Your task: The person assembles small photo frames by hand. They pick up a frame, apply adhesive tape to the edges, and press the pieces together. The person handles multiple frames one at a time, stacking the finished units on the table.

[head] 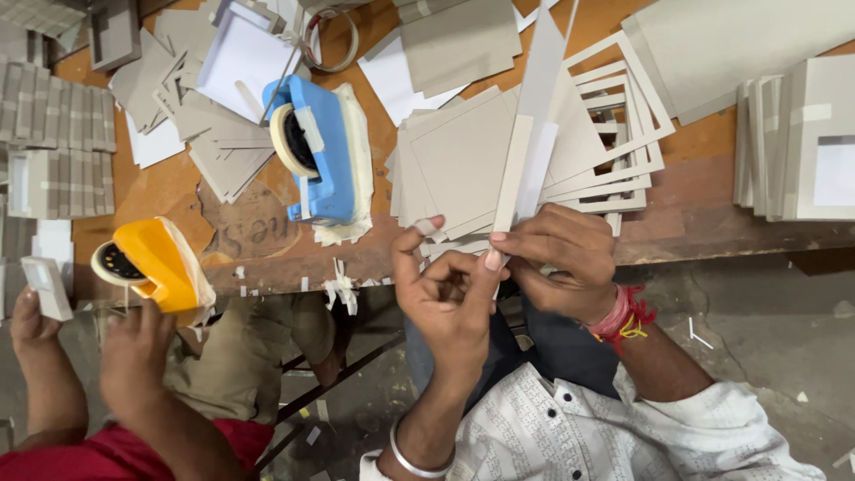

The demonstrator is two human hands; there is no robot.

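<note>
My left hand [450, 294] and my right hand [557, 258] meet over the table's front edge, both pinching the lower end of a long grey cardboard strip [515, 169] with a white strip [539, 98] lying against it. The strips stand up and away from me over a stack of grey cardboard squares [459, 160]. A piece of tape is stuck to my left thumb tip. My right wrist wears red and yellow threads, my left a metal bangle.
A blue tape dispenser [321, 151] stands left of the stack. White card frames [623, 134] lie to the right, with finished grey pieces [802, 134] at the far right. Another person's hands [134, 347] work by a yellow tape dispenser [156, 263] at the left.
</note>
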